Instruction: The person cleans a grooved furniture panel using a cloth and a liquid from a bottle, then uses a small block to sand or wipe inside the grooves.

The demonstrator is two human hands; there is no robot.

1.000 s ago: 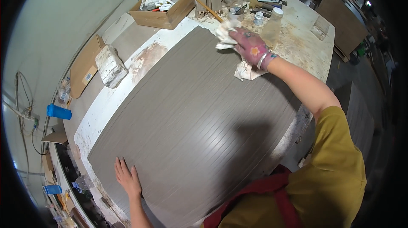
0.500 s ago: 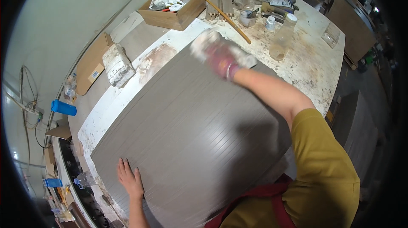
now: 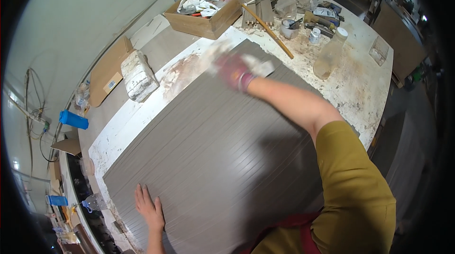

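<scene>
A large grey-brown grooved panel [image 3: 199, 145] lies flat before me, its surface shiny near the middle. My bare left hand [image 3: 150, 207] rests on its left part with the fingers stretched out. At the far corner my right hand [image 3: 233, 73], in a dark red glove, is closed on a white rag [image 3: 263, 67] pressed against the panel. Motion smears the rag and the glove's fingers. Part of the rag reaches past the panel's far left edge.
Under the panel is a stained white table [image 3: 353, 90]. Beyond it stand a wooden box [image 3: 208, 24] of cloths, a stick [image 3: 271, 31], a cloudy bottle [image 3: 329, 55] and a small white jar [image 3: 314, 35]. Leftward are a white wrapped block [image 3: 139, 76], cardboard [image 3: 109, 71] and a blue cup [image 3: 74, 119].
My right hand has swept the rag leftward along the far end of the panel. My left hand stays flat on the panel, while the whole view has shifted slightly.
</scene>
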